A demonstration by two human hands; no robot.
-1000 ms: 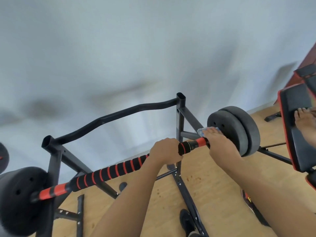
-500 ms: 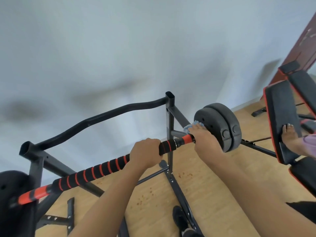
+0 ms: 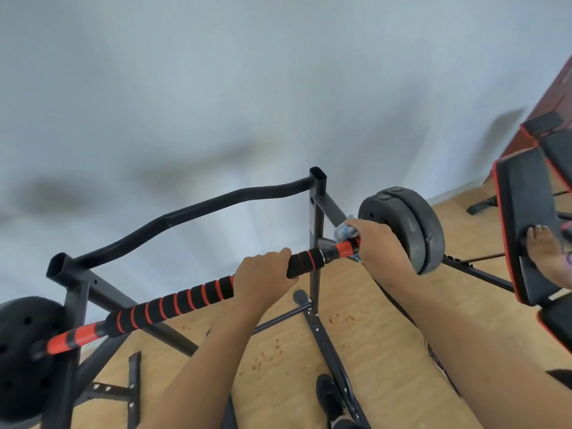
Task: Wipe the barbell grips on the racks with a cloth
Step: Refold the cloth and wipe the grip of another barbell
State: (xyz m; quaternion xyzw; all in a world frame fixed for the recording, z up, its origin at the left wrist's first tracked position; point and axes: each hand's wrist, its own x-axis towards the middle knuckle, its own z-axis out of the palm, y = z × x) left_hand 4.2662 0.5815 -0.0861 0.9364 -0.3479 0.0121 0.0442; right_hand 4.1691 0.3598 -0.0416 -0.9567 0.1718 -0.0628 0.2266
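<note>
The barbell (image 3: 185, 300) is seen lying across a black rack (image 3: 315, 212), slanting from lower left to upper right. Its middle is covered by a black foam grip ringed with orange bands, and bare orange sleeve is shown at each end. The foam grip is clasped by the left hand (image 3: 264, 274), whose fingers are curled over the top of it just left of the rack's right upright. The right hand (image 3: 382, 246) is wrapped round the orange end of the bar, close against the inner face of the two dark weight plates (image 3: 414, 224). A pale blue and white cloth (image 3: 345, 232) is bunched under its fingers and pressed onto the bar (only a crumpled corner of it is visible). Another dark plate (image 3: 24, 351) is carried at the bar's left end. A wooden floor (image 3: 278, 351) is seen below, and at the right edge a bare foot (image 3: 548, 252) is rested on a black, red-edged bench pad (image 3: 523, 218).
</note>
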